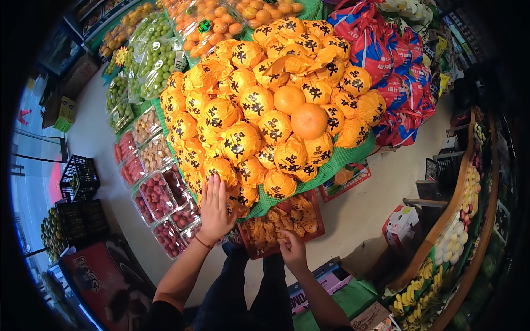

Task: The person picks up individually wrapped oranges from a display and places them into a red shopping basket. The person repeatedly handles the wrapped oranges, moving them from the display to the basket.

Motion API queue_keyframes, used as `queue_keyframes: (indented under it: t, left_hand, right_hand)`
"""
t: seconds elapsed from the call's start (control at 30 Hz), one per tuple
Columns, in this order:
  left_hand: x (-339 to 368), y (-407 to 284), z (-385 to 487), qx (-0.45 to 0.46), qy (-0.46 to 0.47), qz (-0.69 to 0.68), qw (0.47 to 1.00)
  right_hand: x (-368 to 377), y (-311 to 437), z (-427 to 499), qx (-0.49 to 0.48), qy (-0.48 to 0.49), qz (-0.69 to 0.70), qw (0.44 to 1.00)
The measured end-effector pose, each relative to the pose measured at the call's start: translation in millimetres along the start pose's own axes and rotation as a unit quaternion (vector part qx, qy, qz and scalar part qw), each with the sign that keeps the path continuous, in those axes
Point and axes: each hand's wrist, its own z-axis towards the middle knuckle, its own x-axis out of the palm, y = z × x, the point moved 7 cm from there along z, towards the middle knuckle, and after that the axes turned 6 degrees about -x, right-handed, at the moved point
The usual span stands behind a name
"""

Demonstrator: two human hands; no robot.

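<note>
My left hand lies flat, fingers extended, against the near left edge of a large heap of orange citrus fruits wrapped in printed yellow-orange paper. Two unwrapped oranges rest side by side on the right part of the heap. Green mesh cloth lies under the fruit. My right hand is raised over the near edge of a red crate filled with more fruit or wrappers in the same paper. Its fingers are curled; whether they hold anything cannot be told.
Clear boxes of red berries and husked fruit stand left of the heap, with bagged green grapes behind. Red and blue bags are piled at right. A curved fruit shelf, a white-red carton and black crates stand farther out.
</note>
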Motion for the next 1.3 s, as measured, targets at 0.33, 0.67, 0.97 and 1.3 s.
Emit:
queue_keyframes:
  t: [0.33, 0.67, 0.97, 1.3]
  left_hand:
    - [52, -113, -97, 0.266, 0.201, -0.234, 0.913]
    - [484, -27, -201, -0.086, 0.595, -0.100, 0.793]
    - [749, -30, -95, 0.239, 0.414, 0.340, 0.810]
    - [667, -9, -97, -0.001, 0.554, 0.026, 0.832]
  right_hand:
    - [29, -178, -220, 0.233, 0.119, -0.267, 0.927]
    - [82, -294, -157, 0.122, -0.020, -0.150, 0.981]
    - [56, -380, -131, 0.271, -0.139, 0.162, 0.939]
    - [94, -395, -146, 0.367, -0.131, 0.475, 0.789]
